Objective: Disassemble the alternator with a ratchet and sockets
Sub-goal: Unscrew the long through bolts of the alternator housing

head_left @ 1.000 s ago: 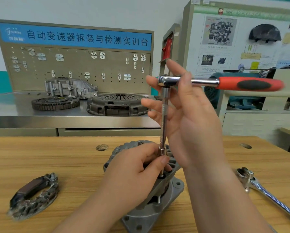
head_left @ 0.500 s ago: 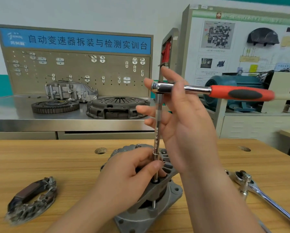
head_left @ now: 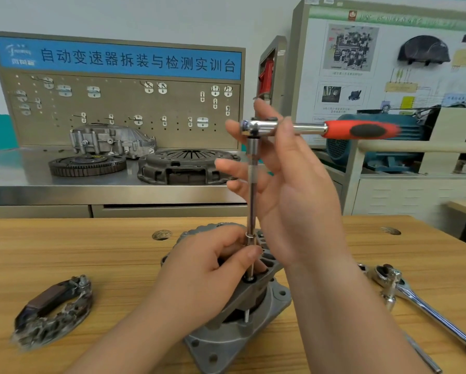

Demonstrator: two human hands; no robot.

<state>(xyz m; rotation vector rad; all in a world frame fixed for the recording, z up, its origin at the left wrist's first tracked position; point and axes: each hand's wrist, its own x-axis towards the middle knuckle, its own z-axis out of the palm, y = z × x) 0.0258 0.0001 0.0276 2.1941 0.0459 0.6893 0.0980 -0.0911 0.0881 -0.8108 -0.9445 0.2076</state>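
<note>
Head: ratchet (head_left: 310, 128) with extension (head_left: 251, 193) atop alternator (head_left: 237, 338)

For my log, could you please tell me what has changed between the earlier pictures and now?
The ratchet's red handle looks shorter and blurred at its tip, so it seems to be swinging about the extension bar; which way is unclear. Unchanged: the right hand holds the ratchet head, the left hand pinches the bar's foot on the alternator.

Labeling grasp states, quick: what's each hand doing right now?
Left hand: closed, pinching the extension bar low down.
Right hand: closed on the ratchet, thumb over its neck.
</note>
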